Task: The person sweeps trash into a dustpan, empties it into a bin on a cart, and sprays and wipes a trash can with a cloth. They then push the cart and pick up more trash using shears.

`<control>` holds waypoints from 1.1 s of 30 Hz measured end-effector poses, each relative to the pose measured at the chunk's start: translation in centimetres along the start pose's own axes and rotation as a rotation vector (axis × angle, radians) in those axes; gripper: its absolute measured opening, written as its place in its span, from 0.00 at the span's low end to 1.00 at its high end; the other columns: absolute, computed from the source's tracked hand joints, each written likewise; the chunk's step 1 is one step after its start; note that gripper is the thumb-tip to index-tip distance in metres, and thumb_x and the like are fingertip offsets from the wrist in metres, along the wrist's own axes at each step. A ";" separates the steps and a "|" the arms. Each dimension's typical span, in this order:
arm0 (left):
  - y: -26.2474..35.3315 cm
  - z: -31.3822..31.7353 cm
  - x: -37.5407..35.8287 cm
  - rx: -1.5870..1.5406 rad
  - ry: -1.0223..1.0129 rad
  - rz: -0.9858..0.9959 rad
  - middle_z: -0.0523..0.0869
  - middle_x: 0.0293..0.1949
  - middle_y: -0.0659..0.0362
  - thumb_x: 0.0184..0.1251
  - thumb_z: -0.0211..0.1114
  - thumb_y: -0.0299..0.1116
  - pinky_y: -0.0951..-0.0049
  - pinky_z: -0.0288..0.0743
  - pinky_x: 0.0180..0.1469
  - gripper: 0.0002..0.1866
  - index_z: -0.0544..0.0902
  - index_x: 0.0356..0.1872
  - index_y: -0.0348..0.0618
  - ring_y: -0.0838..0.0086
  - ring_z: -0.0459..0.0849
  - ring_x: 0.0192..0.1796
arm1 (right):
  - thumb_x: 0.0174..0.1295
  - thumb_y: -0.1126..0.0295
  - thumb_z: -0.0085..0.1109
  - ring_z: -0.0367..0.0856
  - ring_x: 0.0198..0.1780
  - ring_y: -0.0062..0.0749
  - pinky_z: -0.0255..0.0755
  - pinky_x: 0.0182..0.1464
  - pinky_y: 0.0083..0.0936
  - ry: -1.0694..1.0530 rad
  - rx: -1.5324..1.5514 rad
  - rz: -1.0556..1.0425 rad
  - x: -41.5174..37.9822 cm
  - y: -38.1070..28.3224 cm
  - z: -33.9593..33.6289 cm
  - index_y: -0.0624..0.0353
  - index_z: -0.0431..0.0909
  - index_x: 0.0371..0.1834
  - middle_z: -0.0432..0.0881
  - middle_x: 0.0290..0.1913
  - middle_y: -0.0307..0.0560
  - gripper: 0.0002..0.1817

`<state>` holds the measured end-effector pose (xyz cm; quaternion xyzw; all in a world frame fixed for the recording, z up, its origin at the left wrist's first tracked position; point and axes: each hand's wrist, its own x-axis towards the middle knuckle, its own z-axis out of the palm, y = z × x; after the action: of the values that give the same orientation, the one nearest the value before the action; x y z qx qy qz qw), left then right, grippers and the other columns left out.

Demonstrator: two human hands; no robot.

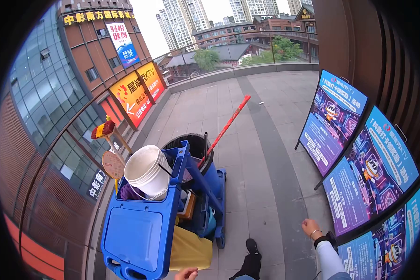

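My left hand [186, 274] shows only in part at the bottom edge, beside the yellow bag [191, 249] of a blue cleaning cart [133, 238]. Most of its fingers are cut off by the frame. My right hand [311, 228] hangs in the air at the right, fingers curled and nothing seen in them, with a bracelet and a dark cuff at the wrist. It is nearest the poster boards and touches nothing. On the cart stand a white bucket [147, 170] and a purple cloth [129, 192]. A red pole [228, 123] leans from the black-lined bin [185, 142].
Poster stands [333, 121] line the right side, beside a dark slatted wall [385, 65]. A railing [63, 130] runs along the left. Grey paving [247, 186] stretches ahead to a glass barrier [247, 49]. A red-and-yellow brush head [102, 130] sticks up left of the cart.
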<state>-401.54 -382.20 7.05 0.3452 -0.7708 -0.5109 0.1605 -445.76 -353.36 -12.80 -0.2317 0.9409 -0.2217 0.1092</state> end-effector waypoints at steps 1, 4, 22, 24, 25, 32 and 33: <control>-5.1 2.4 1.8 -0.055 -0.042 -0.041 0.82 0.38 0.56 0.64 0.58 0.31 0.74 0.72 0.44 0.12 0.78 0.45 0.35 0.73 0.78 0.40 | 0.53 0.64 0.54 0.80 0.37 0.49 0.73 0.40 0.40 -0.024 0.066 -0.063 3.0 -3.0 0.9 0.57 0.80 0.34 0.82 0.33 0.53 0.11; -10.7 8.9 11.8 -0.080 -0.097 -0.020 0.81 0.40 0.56 0.63 0.60 0.33 0.74 0.72 0.44 0.14 0.77 0.46 0.37 0.73 0.78 0.40 | 0.54 0.62 0.50 0.79 0.39 0.48 0.72 0.43 0.40 -0.293 0.059 -0.410 10.8 -12.4 1.7 0.56 0.79 0.38 0.82 0.34 0.52 0.14; 3.7 17.0 62.8 0.053 0.781 0.034 0.52 0.66 0.39 0.52 0.67 0.30 0.65 0.43 0.70 0.46 0.47 0.66 0.29 0.53 0.51 0.69 | 0.51 0.71 0.54 0.73 0.52 0.41 0.65 0.56 0.36 0.479 -0.015 -1.273 44.9 -34.8 -16.6 0.58 0.75 0.43 0.73 0.51 0.52 0.14; 4.4 17.1 66.3 0.079 0.893 0.043 0.56 0.65 0.40 0.53 0.65 0.29 0.64 0.46 0.70 0.41 0.50 0.65 0.29 0.53 0.54 0.68 | 0.53 0.70 0.51 0.74 0.52 0.41 0.62 0.58 0.36 0.582 -0.123 -1.398 48.7 -36.8 -16.7 0.58 0.75 0.45 0.74 0.51 0.53 0.15; 4.4 17.4 67.7 0.075 0.951 0.072 0.59 0.63 0.41 0.54 0.64 0.28 0.64 0.48 0.69 0.38 0.54 0.63 0.30 0.53 0.57 0.67 | 0.54 0.68 0.49 0.73 0.53 0.41 0.61 0.59 0.36 0.602 -0.330 -1.415 50.4 -37.3 -16.3 0.60 0.74 0.46 0.74 0.51 0.54 0.16; 4.9 17.1 71.2 0.025 1.010 -0.014 0.73 0.40 0.54 0.58 0.59 0.26 0.69 0.65 0.50 0.10 0.70 0.39 0.37 0.64 0.72 0.45 | 0.55 0.68 0.50 0.80 0.34 0.36 0.71 0.38 0.34 0.141 -0.808 -1.249 62.9 -39.8 -12.1 0.64 0.74 0.44 0.79 0.30 0.43 0.15; 4.9 17.4 71.6 0.126 1.061 0.047 0.72 0.38 0.57 0.61 0.58 0.25 0.74 0.67 0.41 0.08 0.70 0.40 0.40 0.74 0.73 0.37 | 0.54 0.69 0.52 0.80 0.29 0.33 0.73 0.31 0.31 0.090 -0.839 -1.243 64.6 -39.3 -10.5 0.63 0.75 0.42 0.78 0.25 0.39 0.14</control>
<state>-464.60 -419.07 -3.45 0.5476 -0.6205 -0.2149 0.5186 -489.91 -412.06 8.18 -0.7332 0.6459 0.1252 -0.1721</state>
